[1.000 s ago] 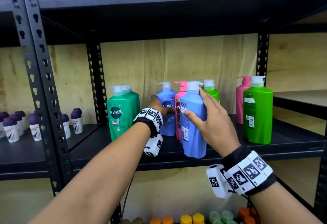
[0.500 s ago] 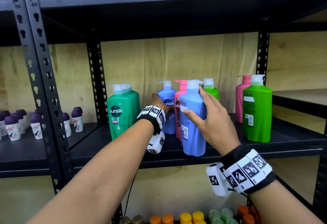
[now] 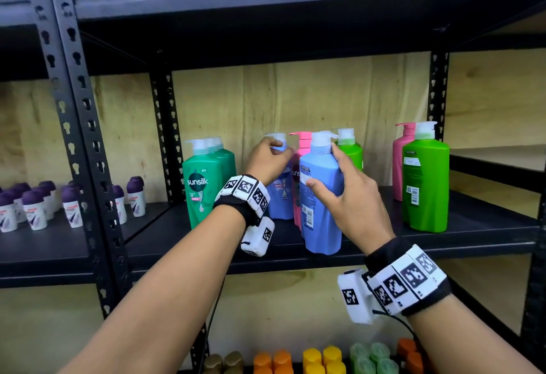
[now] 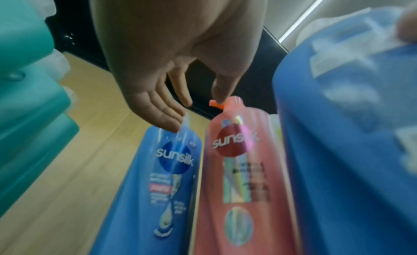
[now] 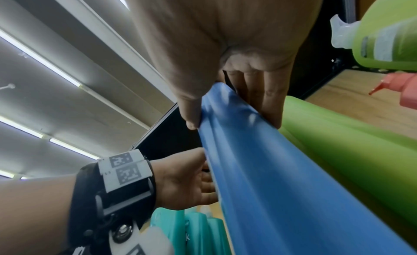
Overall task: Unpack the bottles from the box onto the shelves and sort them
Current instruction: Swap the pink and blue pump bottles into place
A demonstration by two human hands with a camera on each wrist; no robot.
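On the black shelf (image 3: 472, 233) a front blue pump bottle (image 3: 320, 225) stands upright; my right hand (image 3: 331, 172) grips its upper body, thumb on the label side and fingers round the far side (image 5: 230, 116). Behind it stand a rear blue bottle (image 3: 280, 200) and a pink bottle (image 3: 301, 149). My left hand (image 3: 274, 152) is at the rear blue bottle's white pump. In the left wrist view its fingers (image 4: 167, 119) lie fairly straight on that pump (image 4: 186, 121), with the thumb tip at the pink bottle's cap (image 4: 216, 103).
Teal bottles (image 3: 204, 190) stand in a row to the left. A light green bottle (image 3: 353, 152) is behind the front blue one; another green (image 3: 425, 184) and a pink one (image 3: 399, 163) stand right. Purple-capped roll-ons (image 3: 35, 208) fill the left bay. Coloured caps (image 3: 295, 359) show below.
My left hand has risen from the rear blue bottle's body to its pump. My right hand keeps its grip on the front blue bottle, which has barely moved.
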